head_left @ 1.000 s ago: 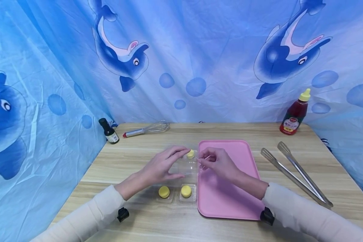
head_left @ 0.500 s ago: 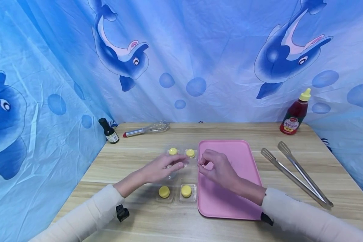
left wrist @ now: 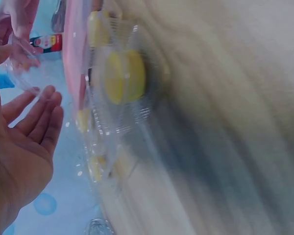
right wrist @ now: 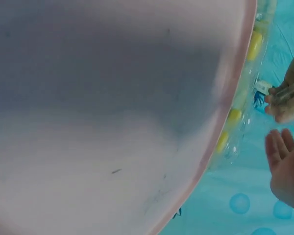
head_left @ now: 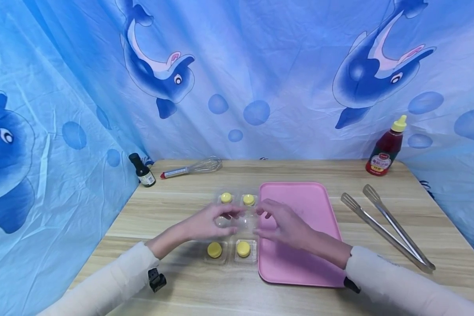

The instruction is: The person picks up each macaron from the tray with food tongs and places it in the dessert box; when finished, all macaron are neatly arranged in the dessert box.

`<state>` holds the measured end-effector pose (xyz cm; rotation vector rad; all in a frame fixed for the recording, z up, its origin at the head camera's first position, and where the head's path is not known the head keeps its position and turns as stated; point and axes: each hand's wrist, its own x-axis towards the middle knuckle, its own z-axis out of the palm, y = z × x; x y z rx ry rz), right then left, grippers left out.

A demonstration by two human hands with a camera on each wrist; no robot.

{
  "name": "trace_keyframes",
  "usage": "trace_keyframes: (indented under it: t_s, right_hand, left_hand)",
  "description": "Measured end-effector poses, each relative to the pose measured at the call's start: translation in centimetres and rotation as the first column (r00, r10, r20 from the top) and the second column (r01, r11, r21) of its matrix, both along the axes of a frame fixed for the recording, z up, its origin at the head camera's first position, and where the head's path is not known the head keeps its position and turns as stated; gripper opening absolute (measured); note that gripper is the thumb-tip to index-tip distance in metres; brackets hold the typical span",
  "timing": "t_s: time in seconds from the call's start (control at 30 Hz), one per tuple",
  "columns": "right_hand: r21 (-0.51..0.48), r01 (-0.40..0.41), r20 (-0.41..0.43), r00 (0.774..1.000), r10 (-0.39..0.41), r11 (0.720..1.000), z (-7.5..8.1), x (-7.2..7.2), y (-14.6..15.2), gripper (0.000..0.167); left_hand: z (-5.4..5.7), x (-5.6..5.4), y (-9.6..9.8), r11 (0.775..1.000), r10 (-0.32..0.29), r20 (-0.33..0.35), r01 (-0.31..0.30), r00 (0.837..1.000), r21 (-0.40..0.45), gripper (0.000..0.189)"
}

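Observation:
In the head view, yellow macarons sit in clear plastic packaging: a front left macaron (head_left: pixel 214 250), a front right macaron (head_left: pixel 243 249), and two behind, the back left macaron (head_left: pixel 226 197) and back right macaron (head_left: pixel 248 200). My left hand (head_left: pixel 209 221) is over the middle of them, its thumb and fingers around a thin clear plastic piece (left wrist: pixel 27 73). Facing it, my right hand (head_left: pixel 286 224) hovers over the left edge of the pink tray (head_left: pixel 300 270), thumb and fingers spread apart. The clear plastic is hard to make out against the table.
Metal tongs (head_left: pixel 393 230) lie right of the tray. A red sauce bottle (head_left: pixel 383 151) stands at the back right, a small dark bottle (head_left: pixel 142 171) at the back left. Between them lies a whisk (head_left: pixel 193 167). A blue dolphin curtain (head_left: pixel 237 66) hangs behind.
My left hand has drawn back a little, uncovering the back left macaron. My right thumb and fingers, pinched together before, have spread apart.

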<state>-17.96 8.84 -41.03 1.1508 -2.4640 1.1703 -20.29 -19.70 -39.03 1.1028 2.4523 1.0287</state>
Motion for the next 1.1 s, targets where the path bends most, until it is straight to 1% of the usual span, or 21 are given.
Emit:
trace_keyframes:
  t_s: [0.1, 0.13, 0.23, 0.3, 0.4, 0.47, 0.53, 0.6, 0.7, 0.77, 1.0, 1.1]
  right_hand:
    - [0.088, -0.018, 0.128, 0.992, 0.007, 0.996, 0.1, 0.1, 0.3, 0.062]
    - [0.107, -0.025, 0.158, 0.987, 0.007, 0.994, 0.0, 0.2, 0.3, 0.066]
    - [0.128, -0.032, 0.220, 0.975, 0.003, 0.991, -0.2, 0.5, 0.2, 0.071]
    - [0.130, -0.033, 0.238, 0.971, 0.001, 0.991, -0.5, 0.7, 0.1, 0.073]
    - [0.148, -0.024, 0.248, 0.969, -0.014, 0.989, -0.9, 1.2, -0.2, 0.075]
    - [0.164, -0.022, 0.251, 0.968, -0.020, 0.986, -1.2, 1.6, -0.4, 0.076]
    - [0.184, -0.018, 0.250, 0.968, -0.029, 0.983, -1.4, 2.1, -0.5, 0.077]
    - [0.195, -0.014, 0.253, 0.967, -0.037, 0.981, -1.6, 2.4, -0.7, 0.078]
    - [0.205, -0.003, 0.254, 0.966, -0.051, 0.979, -1.7, 3.0, -0.9, 0.078]
    - [0.209, 0.006, 0.252, 0.966, -0.060, 0.978, -1.7, 3.3, -1.0, 0.078]
    - [0.234, 0.031, 0.226, 0.970, -0.085, 0.972, -1.9, 3.7, -1.4, 0.078]
    - [0.238, 0.043, 0.223, 0.970, -0.098, 0.970, -2.0, 3.7, -1.5, 0.078]
  left_hand:
    - [-0.4, 0.4, -0.3, 1.000, 0.003, -0.035, -0.003, 0.999, -0.004, 0.068]
    - [-0.6, 0.5, -0.4, 1.000, 0.003, -0.047, -0.003, 0.999, -0.006, 0.070]
    - [-0.9, 1.0, -0.5, 1.000, -0.004, -0.109, 0.001, 0.994, -0.028, 0.073]
    - [-1.2, 1.2, -0.5, 0.999, -0.018, -0.161, 0.011, 0.987, -0.048, 0.074]
    - [-1.6, 1.6, -0.6, 0.997, -0.047, -0.244, 0.029, 0.969, -0.077, 0.075]
    - [-1.9, 2.0, -0.6, 0.994, -0.065, -0.298, 0.037, 0.952, -0.101, 0.074]
    - [-2.2, 2.4, -0.6, 0.991, -0.075, -0.327, 0.034, 0.942, -0.130, 0.075]
    - [-2.3, 2.8, -0.6, 0.986, -0.078, -0.337, 0.022, 0.938, -0.168, 0.077]
    - [-2.3, 3.4, -0.5, 0.976, -0.074, -0.327, 0.000, 0.942, -0.219, 0.079]
    - [-2.4, 3.6, -0.4, 0.970, -0.077, -0.328, -0.006, 0.942, -0.244, 0.080]
    - [-2.5, 3.8, -0.2, 0.962, -0.104, -0.372, -0.002, 0.922, -0.274, 0.078]
    - [-2.5, 3.9, -0.2, 0.958, -0.107, -0.383, -0.008, 0.918, -0.287, 0.078]
